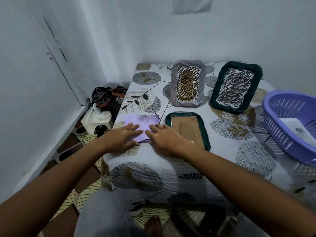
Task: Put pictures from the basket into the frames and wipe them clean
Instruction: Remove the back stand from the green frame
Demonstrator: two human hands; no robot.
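Currently both hands, left hand (122, 136) and right hand (165, 140), lie flat with fingers straight, pressing the picture (141, 124) into its frame (144, 141) to seat it.

Both hands cover the near part of the purple picture (142, 124) & nearly all of the frame under it: only a bit of dark purple braided rim (144, 141) shows between them, so frame size/shape can't be told. Right hand (165, 140) also hides the near left corner of the face-down green frame (188, 130). Lilac basket (280, 127) is cut off by the right edge, w/ the papers (294, 128) inside too blurred to make out, & the dark bags (106, 98) on the floor are partly hidden behind the table edge.
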